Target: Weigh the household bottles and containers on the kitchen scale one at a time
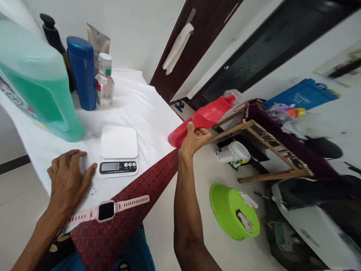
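My right hand (193, 142) is wrapped round a red plastic bottle (205, 114) at the table's right edge. The bottle lies tilted, its base near the cloth and its neck pointing away to the upper right. On the white cloth (152, 109), my left hand (67, 175) rests with thumb and fingers apart, holding nothing. Just right of it sits a white digital kitchen scale (119, 143) with a bare platform; its display appears to read 0. A pink-strapped smartwatch (106, 210) lies across the table's front edge, close to my left wrist.
At the table's back left stand a large jug of green liquid (47, 98), a dark pump bottle (55, 35), a blue bottle (81, 71), a beige tube (98, 41) and a small clear bottle (105, 84). A green basin (225, 210) and white bucket (232, 151) are on the floor.
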`<act>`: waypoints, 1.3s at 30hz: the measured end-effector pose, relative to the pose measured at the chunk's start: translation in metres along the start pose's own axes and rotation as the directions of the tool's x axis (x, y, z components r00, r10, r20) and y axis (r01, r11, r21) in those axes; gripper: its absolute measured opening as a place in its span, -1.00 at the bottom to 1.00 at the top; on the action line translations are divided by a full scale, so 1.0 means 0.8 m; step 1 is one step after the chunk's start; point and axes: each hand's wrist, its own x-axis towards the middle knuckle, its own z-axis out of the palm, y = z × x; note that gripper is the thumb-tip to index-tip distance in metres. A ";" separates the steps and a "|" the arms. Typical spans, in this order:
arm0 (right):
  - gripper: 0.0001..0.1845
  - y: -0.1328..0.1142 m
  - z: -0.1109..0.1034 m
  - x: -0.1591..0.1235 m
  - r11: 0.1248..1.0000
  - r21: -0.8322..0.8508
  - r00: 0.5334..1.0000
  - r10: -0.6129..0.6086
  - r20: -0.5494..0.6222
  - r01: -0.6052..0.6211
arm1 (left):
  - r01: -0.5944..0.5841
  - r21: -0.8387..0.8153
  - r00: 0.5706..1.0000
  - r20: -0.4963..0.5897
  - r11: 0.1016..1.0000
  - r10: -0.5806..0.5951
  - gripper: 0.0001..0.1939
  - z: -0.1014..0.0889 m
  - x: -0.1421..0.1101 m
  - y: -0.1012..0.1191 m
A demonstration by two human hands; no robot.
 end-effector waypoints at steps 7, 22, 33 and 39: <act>-0.46 0.008 0.011 0.003 0.983 0.102 0.980 0.139 0.143 -0.154 | -0.008 -0.009 1.000 -0.012 1.000 0.008 -0.53 0.000 0.001 -0.007; -0.20 -0.111 -0.073 -0.057 0.973 0.097 0.906 0.157 0.393 -0.210 | -0.055 0.014 0.995 -0.077 0.998 0.056 -0.52 0.013 -0.008 -0.014; -0.13 -0.166 -0.004 -0.120 0.938 0.156 0.716 0.122 0.687 -0.310 | -0.072 -0.046 0.988 -0.140 0.996 0.065 -0.66 0.020 -0.013 -0.015; -0.19 -0.155 0.020 -0.158 0.927 0.125 0.655 0.149 0.741 -0.353 | -0.070 -0.088 0.989 -0.137 0.994 0.057 -0.67 0.024 -0.015 -0.014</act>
